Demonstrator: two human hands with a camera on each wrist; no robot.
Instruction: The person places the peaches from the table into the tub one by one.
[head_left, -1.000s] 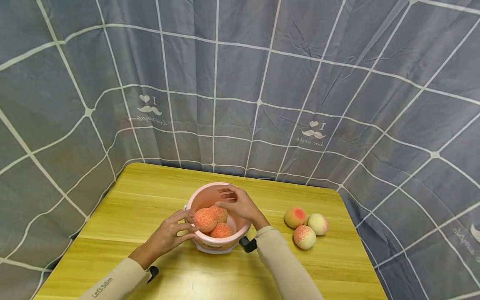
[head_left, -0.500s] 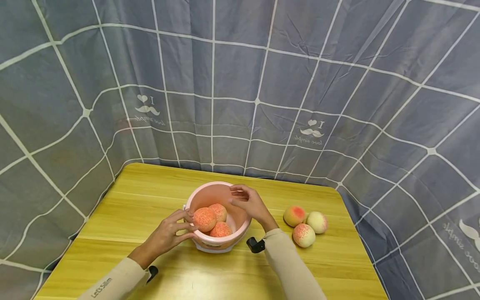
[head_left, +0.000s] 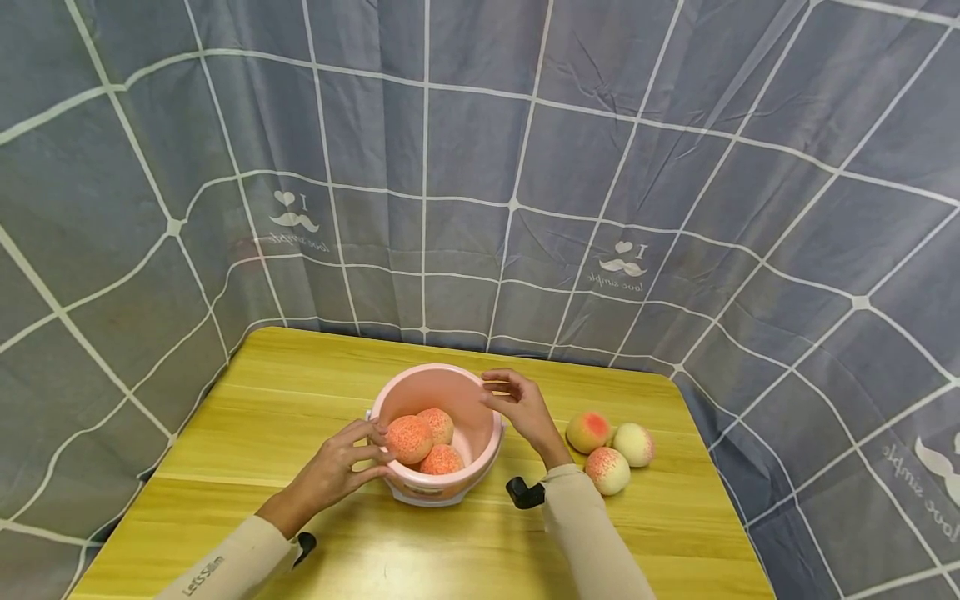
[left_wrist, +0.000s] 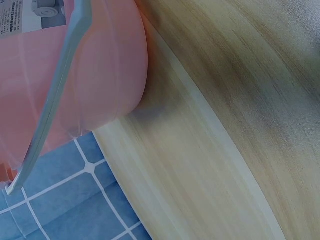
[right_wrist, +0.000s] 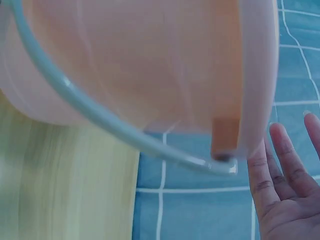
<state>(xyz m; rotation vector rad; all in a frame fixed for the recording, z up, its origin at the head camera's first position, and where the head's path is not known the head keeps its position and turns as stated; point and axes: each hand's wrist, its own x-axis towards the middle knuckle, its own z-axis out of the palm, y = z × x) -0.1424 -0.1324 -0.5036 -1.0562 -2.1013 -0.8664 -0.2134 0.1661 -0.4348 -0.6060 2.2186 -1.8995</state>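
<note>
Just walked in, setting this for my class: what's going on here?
A person has both hands at a pink bucket on a table. The left hand holds its left rim; the right hand, empty, is by the right rim. Three peach-like fruits lie inside, and three others sit on the table to the right.

A table (head_left: 300, 387) of yellow wood grain, with lighter streaks along it, rounded far corners and a bright glare toward the near side, bears a pink bucket (head_left: 431, 389) near its middle. Well to the bucket's right lie three peaches close together: a red-topped one (head_left: 588, 432), a pale one (head_left: 633, 445), and a speckled one (head_left: 607, 471) nearest the front.
</note>
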